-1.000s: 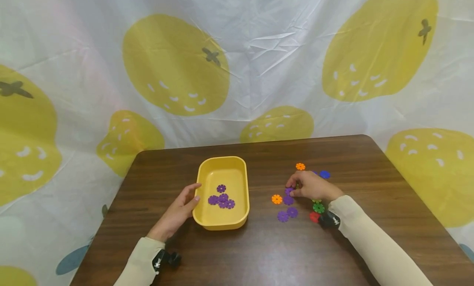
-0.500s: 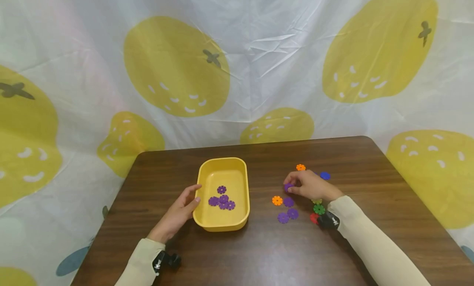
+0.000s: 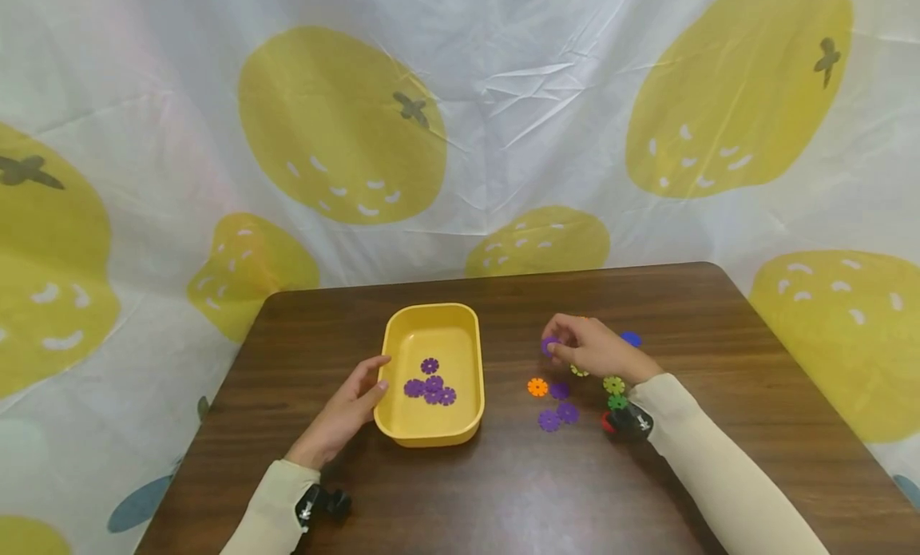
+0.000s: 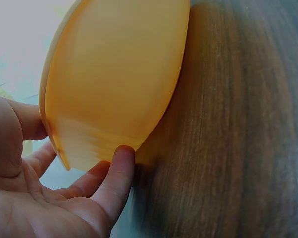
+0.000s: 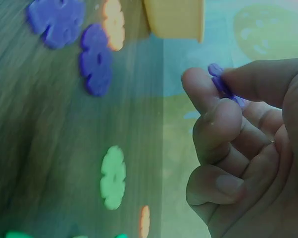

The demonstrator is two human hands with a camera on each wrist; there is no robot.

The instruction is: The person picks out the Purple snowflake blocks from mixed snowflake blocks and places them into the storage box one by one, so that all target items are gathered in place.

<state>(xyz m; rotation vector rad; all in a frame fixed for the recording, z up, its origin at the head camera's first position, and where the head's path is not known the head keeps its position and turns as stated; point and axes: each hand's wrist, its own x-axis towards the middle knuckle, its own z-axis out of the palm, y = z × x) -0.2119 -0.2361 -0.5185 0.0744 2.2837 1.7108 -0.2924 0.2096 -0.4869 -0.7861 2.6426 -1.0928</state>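
On the left, a yellow plastic tub [image 3: 431,440] holds several purple interlocking snowflake discs [image 3: 434,384]. My left hand [image 3: 345,415] grips the tub's left side. In the left wrist view its thumb laps over the rim and its fingertips [image 4: 123,156] press the outer wall. Thumb and index finger of my right hand [image 3: 592,349] pinch one purple snowflake disc [image 5: 223,85], raised above the table and seen nearly edge-on in the right wrist view. Below that hand lie more purple discs [image 3: 549,420] and an orange disc [image 3: 537,387].
Around my right hand and wrist lie yellow-green [image 3: 613,385], green [image 3: 616,402], blue [image 3: 632,338] and partly hidden red discs [image 3: 608,422]. The brown wooden table [image 3: 503,491] meets a white curtain [image 3: 489,140] printed with yellow fruit at its back edge.
My right hand has picked a purple disc off the table and lifted it, moving slightly left and away from me. The left hand and tub stay put.
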